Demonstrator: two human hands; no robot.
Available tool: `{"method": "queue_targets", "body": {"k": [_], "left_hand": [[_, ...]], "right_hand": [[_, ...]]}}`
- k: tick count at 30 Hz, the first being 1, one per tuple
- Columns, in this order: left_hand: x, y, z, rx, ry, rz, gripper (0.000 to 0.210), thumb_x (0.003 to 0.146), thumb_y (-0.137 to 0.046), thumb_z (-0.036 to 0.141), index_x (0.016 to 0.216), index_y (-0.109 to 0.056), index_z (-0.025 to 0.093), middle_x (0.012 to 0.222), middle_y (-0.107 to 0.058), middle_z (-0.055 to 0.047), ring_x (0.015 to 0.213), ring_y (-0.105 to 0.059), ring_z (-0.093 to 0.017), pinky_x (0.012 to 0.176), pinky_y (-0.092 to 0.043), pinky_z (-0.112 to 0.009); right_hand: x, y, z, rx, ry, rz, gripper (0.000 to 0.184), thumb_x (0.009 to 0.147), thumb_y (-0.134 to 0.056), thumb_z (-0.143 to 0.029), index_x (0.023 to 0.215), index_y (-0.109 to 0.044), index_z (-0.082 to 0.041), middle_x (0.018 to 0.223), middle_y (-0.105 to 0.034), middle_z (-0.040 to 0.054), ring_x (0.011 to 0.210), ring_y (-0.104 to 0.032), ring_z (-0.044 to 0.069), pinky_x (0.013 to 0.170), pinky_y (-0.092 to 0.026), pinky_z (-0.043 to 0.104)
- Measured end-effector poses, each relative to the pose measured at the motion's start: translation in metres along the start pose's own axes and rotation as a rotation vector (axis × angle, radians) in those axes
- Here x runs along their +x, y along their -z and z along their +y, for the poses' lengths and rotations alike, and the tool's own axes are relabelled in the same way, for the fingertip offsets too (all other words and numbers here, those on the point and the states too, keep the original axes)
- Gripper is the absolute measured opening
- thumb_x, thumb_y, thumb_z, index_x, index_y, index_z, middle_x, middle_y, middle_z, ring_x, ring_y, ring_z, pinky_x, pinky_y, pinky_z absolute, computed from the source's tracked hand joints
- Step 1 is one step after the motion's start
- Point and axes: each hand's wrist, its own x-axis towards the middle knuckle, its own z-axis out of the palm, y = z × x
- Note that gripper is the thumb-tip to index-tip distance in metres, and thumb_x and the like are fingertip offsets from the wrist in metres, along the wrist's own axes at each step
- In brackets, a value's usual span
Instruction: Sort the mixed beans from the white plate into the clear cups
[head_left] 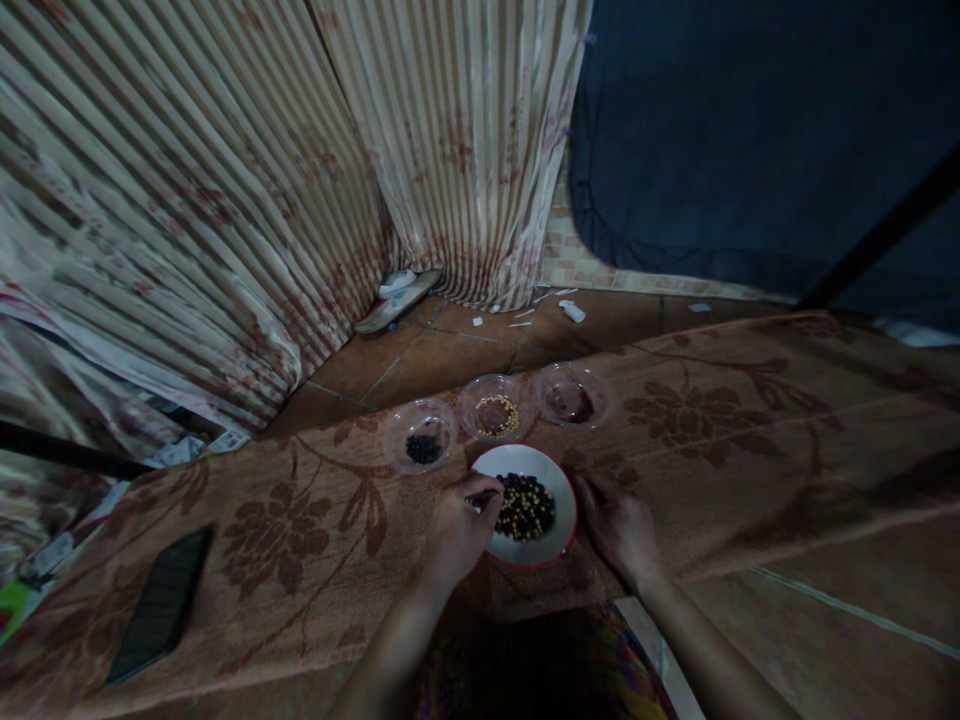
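Observation:
A white bowl with a red rim stands on the cloth in front of me, holding a mix of dark and yellow beans. My left hand is at the bowl's left edge, thumb and forefinger pinched together over the beans; whatever they grip is too small to make out. My right hand rests on the cloth just right of the bowl, its fingers curled and partly in shadow. Behind the bowl sit three clear plastic bowls: the left one with black beans, the middle one with yellow beans, the right one with a few dark red beans.
A patterned brown cloth covers the long narrow table. At its left end lies a black phone. Beyond the far edge are a tiled floor with paper scraps, a striped curtain and a dark blue cover.

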Motion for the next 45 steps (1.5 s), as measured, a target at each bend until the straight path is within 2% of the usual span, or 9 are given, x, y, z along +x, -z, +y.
{"method": "queue_targets", "body": {"k": [16, 28, 33, 45], "left_hand": [[0.0006, 0.0, 0.0042, 0.018, 0.0, 0.036, 0.015, 0.08, -0.059, 0.013, 0.077, -0.071, 0.021, 0.077, -0.073, 0.002, 0.07, -0.069, -0.012, 0.066, -0.052, -0.018], [0.0, -0.0002, 0.0005, 0.003, -0.005, 0.024, 0.013, 0.081, -0.059, 0.015, 0.079, -0.071, 0.021, 0.08, -0.073, 0.001, 0.073, -0.068, -0.013, 0.068, -0.052, -0.019], [-0.0003, 0.0008, 0.0025, 0.0, 0.003, 0.01, 0.014, 0.081, -0.058, 0.015, 0.078, -0.071, 0.021, 0.079, -0.072, 0.001, 0.073, -0.068, -0.013, 0.068, -0.052, -0.019], [-0.0012, -0.0003, -0.0018, -0.013, -0.02, 0.022, 0.015, 0.081, -0.058, 0.014, 0.077, -0.071, 0.021, 0.078, -0.072, 0.001, 0.072, -0.068, -0.013, 0.066, -0.052, -0.018]], "right_hand": [[-0.0001, 0.0001, -0.0012, 0.002, -0.025, -0.012, 0.036, 0.097, -0.041, -0.038, 0.106, -0.073, -0.024, 0.096, -0.077, 0.0071, 0.084, -0.072, 0.023, 0.07, -0.047, 0.028], [-0.0001, -0.0023, 0.0012, -0.009, -0.018, 0.002, 0.035, 0.096, -0.042, -0.039, 0.104, -0.073, -0.025, 0.098, -0.076, 0.007, 0.083, -0.072, 0.022, 0.07, -0.048, 0.028], [-0.0001, -0.0025, 0.0013, -0.012, -0.024, 0.003, 0.037, 0.097, -0.041, -0.04, 0.101, -0.074, -0.023, 0.093, -0.077, 0.0083, 0.08, -0.072, 0.024, 0.068, -0.047, 0.029], [-0.0002, 0.0005, -0.0016, 0.02, -0.03, -0.012, 0.036, 0.096, -0.041, -0.039, 0.102, -0.073, -0.024, 0.098, -0.076, 0.0071, 0.084, -0.073, 0.024, 0.07, -0.048, 0.029]]}}
